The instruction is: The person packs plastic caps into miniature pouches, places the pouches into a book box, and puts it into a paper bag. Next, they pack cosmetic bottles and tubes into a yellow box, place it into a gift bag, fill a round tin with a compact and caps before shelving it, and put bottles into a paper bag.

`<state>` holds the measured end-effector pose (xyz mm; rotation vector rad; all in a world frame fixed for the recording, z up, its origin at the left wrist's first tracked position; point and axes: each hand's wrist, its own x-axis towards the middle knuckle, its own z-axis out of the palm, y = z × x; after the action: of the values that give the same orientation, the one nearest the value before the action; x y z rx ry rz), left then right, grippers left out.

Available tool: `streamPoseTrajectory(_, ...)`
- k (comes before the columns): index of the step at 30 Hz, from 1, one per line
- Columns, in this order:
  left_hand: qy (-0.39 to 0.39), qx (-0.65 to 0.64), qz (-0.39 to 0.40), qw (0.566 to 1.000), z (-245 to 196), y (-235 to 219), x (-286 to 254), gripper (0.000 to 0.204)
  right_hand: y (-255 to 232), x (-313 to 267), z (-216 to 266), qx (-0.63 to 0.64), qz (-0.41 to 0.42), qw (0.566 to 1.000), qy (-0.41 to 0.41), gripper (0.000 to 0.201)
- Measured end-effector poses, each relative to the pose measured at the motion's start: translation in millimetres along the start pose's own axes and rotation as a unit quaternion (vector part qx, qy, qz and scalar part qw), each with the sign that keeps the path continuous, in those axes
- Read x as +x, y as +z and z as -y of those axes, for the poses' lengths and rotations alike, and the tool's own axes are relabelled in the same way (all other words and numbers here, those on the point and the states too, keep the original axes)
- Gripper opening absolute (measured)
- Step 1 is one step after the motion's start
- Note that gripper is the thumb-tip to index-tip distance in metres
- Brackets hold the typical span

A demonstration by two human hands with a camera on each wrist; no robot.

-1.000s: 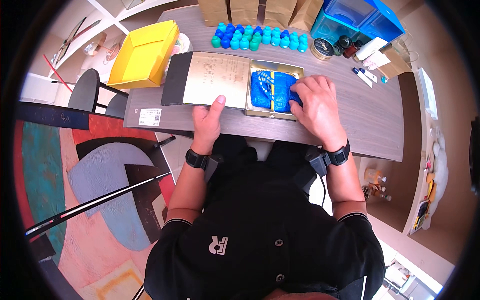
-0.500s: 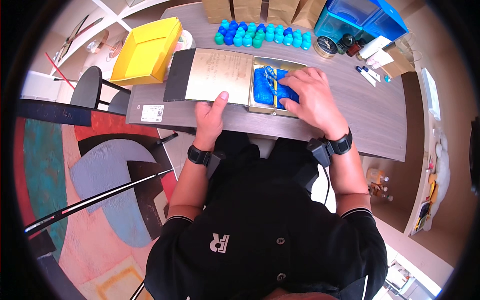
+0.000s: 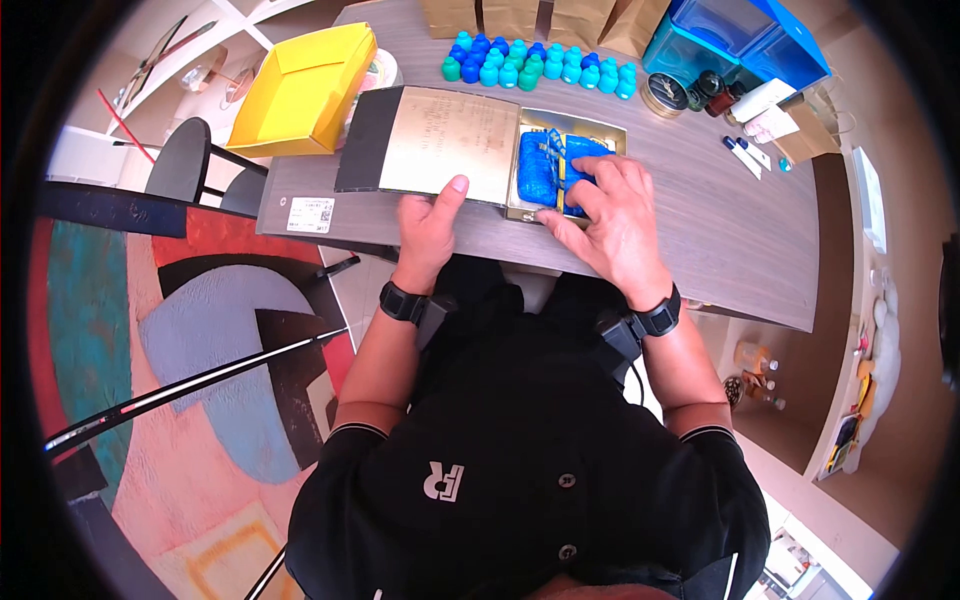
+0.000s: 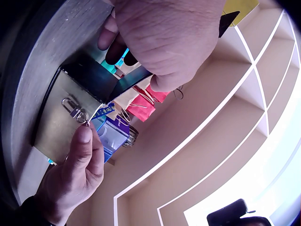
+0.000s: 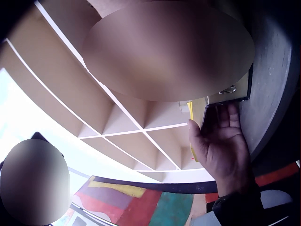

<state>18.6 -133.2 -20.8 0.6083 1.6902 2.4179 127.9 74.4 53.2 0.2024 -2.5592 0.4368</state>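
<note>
My left hand point(image 3: 428, 226) grips the near edge of an opened box lid point(image 3: 450, 145), thumb on top and fingers underneath. The lid lies folded out to the left, its beige inner face up. Inside the box point(image 3: 623, 143) is a folded blue woven bag point(image 3: 538, 175) with a yellow band across it. My right hand point(image 3: 622, 215) is over the box's right half, fingertips on the bag and thumb at the front rim, covering part of the bag. In the left wrist view a metal clasp point(image 4: 75, 111) hangs on the box front, just above the right thumb.
Behind the box stand several blue and teal small bottles point(image 3: 535, 66) in rows, with brown paper bags point(image 3: 575, 25) beyond. A yellow tray point(image 3: 310, 85) is at left. A round tin point(image 3: 665, 94), dark bottles and a blue container point(image 3: 710, 35) are at back right.
My right hand has slid its thumb from the bag's right side to the box's front rim, fingers moving onto the bag's top. The left hand keeps its grip on the lid.
</note>
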Motion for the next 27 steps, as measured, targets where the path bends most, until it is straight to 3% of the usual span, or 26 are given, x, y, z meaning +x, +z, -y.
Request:
streamPoseTrajectory(5, 0.002, 0.008, 0.007, 1.000, 2, -2, 1, 0.033, 8, 3, 0, -0.046, -0.021, 0.997, 0.057, 0.028)
streamPoseTrajectory(9, 0.008, 0.015, 0.001, 1.000, 1, -2, 1, 0.032, 4, 7, -2, -0.010, -0.035, 0.998, 0.056, 0.023)
streamPoseTrajectory(11, 0.002, 0.013, -0.001, 1.000, 2, -3, 0, 0.032, -5, 9, 0, 0.061, -0.009, 0.998, -0.014, 0.019)
streamPoseTrajectory(14, -0.005, 0.009, 0.001, 1.000, 0, -1, 0, 0.032, -3, 5, 5, 0.046, 0.035, 0.997, -0.051, 0.020)
streamPoseTrajectory(18, -0.001, 0.006, 0.005, 1.000, 0, -1, 1, 0.032, 3, 2, 1, 0.030, 0.035, 0.997, -0.061, 0.019)
streamPoseTrajectory(21, -0.003, 0.004, -0.006, 1.000, 1, 0, 1, 0.032, 7, 2, -1, 0.053, 0.010, 0.997, -0.051, 0.013)
streamPoseTrajectory(23, -0.002, 0.008, -0.002, 1.000, 0, -1, 1, 0.032, 11, 1, -5, 0.084, -0.017, 0.996, 0.004, 0.011)
streamPoseTrajectory(27, 0.000, 0.011, 0.011, 1.000, 0, -2, 2, 0.033, 4, 8, -3, 0.059, -0.003, 0.997, 0.052, 0.013)
